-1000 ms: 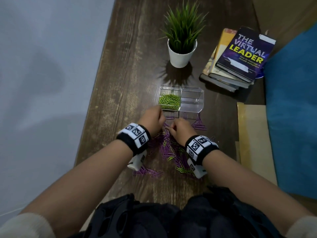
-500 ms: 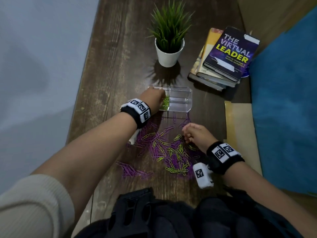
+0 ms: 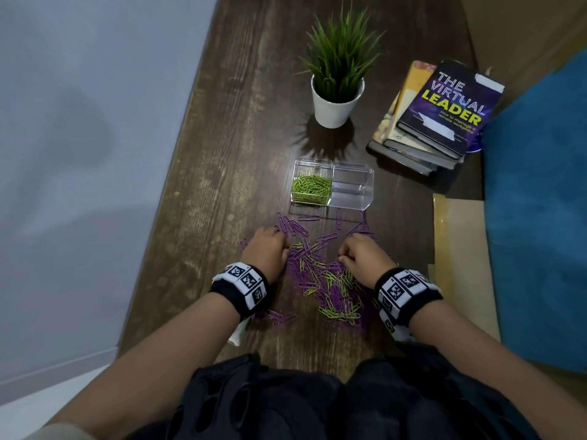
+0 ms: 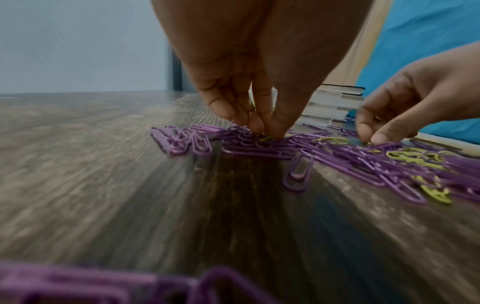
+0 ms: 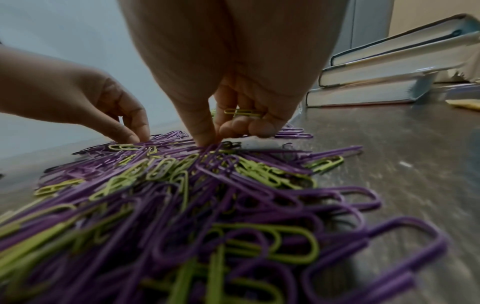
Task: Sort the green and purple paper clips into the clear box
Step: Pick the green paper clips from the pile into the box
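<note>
Dark table (image 3: 228, 173) bare leftward; right hand (image 3: 362, 258) pinching green clip (image 5: 242, 112).

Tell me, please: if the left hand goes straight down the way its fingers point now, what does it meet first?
The left hand points its fingertips down into the purple paper clips. It probably meets a green clip lying just under them, then the table.
</note>
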`<state>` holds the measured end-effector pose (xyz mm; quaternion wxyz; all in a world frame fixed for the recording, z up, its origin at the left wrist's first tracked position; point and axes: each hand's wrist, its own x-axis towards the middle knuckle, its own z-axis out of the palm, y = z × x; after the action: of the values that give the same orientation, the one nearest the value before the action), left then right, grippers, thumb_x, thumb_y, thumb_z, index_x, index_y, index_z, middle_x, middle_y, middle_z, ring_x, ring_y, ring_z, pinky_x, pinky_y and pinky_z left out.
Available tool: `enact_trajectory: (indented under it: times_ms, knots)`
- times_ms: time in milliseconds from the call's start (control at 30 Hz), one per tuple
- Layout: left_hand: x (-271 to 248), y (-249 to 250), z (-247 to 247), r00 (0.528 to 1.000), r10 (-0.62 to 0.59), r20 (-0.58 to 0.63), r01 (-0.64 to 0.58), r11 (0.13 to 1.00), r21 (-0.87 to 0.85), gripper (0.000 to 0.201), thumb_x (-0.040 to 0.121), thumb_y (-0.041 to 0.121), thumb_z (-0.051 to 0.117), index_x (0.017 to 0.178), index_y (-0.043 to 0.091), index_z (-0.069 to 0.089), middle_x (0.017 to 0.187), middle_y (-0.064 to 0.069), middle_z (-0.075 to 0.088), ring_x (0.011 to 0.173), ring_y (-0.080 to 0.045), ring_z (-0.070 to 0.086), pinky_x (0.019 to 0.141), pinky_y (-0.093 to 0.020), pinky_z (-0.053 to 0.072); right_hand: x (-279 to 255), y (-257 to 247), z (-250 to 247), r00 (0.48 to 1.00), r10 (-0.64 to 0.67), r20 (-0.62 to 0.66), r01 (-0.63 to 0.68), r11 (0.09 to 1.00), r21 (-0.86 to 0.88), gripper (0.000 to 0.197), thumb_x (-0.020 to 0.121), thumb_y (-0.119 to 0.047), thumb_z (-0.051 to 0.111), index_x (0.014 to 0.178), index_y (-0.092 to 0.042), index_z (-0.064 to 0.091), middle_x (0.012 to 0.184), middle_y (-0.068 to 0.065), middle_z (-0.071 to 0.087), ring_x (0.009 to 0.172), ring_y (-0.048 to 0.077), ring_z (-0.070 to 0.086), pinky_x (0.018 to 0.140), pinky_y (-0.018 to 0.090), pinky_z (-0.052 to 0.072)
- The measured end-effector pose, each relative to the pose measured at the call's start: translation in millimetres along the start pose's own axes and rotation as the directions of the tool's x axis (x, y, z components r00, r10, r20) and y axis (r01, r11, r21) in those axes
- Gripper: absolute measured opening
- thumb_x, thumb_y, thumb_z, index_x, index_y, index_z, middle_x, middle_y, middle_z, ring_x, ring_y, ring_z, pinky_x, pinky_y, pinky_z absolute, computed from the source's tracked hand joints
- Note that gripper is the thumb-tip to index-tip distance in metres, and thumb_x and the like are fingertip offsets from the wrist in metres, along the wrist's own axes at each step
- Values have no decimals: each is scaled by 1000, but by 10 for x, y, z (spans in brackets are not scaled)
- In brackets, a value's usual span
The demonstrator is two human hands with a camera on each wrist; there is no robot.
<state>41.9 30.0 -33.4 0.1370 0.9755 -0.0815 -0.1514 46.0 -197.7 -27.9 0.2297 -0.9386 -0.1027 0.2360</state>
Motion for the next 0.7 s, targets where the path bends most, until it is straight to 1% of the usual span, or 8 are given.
enact_trajectory:
  times_ms: [133, 233, 333, 400, 467, 500, 600, 700]
  knots:
    - [44, 27, -1, 998, -28, 49, 26, 999, 35, 22, 93, 25, 51, 107, 9, 57, 115, -9, 55, 112, -27, 44, 96, -34, 35, -16, -35, -27, 997, 70, 39, -72, 997, 40, 7, 94, -19, 54, 90, -14, 57, 96, -1, 51, 90, 15, 50, 82, 28, 41]
    - [89, 13, -1, 993, -36, 109, 34, 999, 22, 22, 93, 24, 47, 106, 7, 54, 115, -12, 55, 109, -29, 45, 96, -35, 34, -7, -46, -98, 982, 186, 7, -182, 954, 239, 7, 94, -23, 55, 91, -17, 56, 93, -3, 58, 84, 14, 56, 71, 27, 41]
    - [74, 25, 22, 993, 11, 115, -25, 992, 123, 27, 95, 21, 42, 114, 4, 50, 118, -14, 52, 111, -31, 44, 94, -36, 35, 51, -24, -132, 962, 271, -33, -212, 819, 533, 2, 93, -21, 58, 94, -19, 59, 94, 1, 64, 85, 15, 59, 77, 29, 46]
    - [45, 29, 31, 993, 45, 110, -60, 989, 138, 25, 95, 17, 41, 115, 3, 48, 118, -15, 50, 109, -31, 44, 93, -35, 33, 92, -55, -144, 951, 309, 23, -234, 668, 706, 13, 95, -13, 54, 105, -14, 62, 96, 3, 65, 79, 12, 59, 73, 24, 46]
    - [23, 32, 11, 998, 46, 54, -45, 999, -18, 16, 95, 13, 41, 106, 5, 49, 110, -14, 53, 103, -30, 46, 87, -35, 35, 145, -104, -157, 943, 319, 95, -265, 547, 794, 20, 97, -7, 47, 108, -12, 63, 88, 4, 62, 68, 12, 53, 61, 23, 43]
    - [12, 32, -16, 1000, 14, 23, -10, 991, -136, 8, 95, 12, 41, 99, 8, 47, 101, -10, 54, 97, -29, 49, 79, -33, 36, 169, -137, -168, 943, 314, 112, -274, 538, 797, 21, 97, -8, 45, 104, -13, 64, 84, 4, 60, 67, 13, 51, 59, 24, 43]
    - [32, 34, -81, 992, -120, 23, 119, 898, -423, 6, 94, 13, 46, 89, 15, 45, 83, 1, 55, 79, -19, 54, 67, -28, 36, 257, -243, -133, 954, 282, 99, -268, 664, 698, 15, 97, -20, 49, 92, -15, 63, 82, 2, 60, 67, 14, 55, 61, 26, 47]
    - [110, 29, -90, 974, -215, 69, 207, 734, -647, 10, 94, 11, 47, 93, 20, 52, 81, 1, 63, 74, -16, 61, 67, -28, 47, 287, -340, -42, 977, 210, 33, -202, 863, 463, 11, 91, -24, 60, 93, -13, 61, 86, 0, 63, 73, 15, 61, 63, 25, 51]
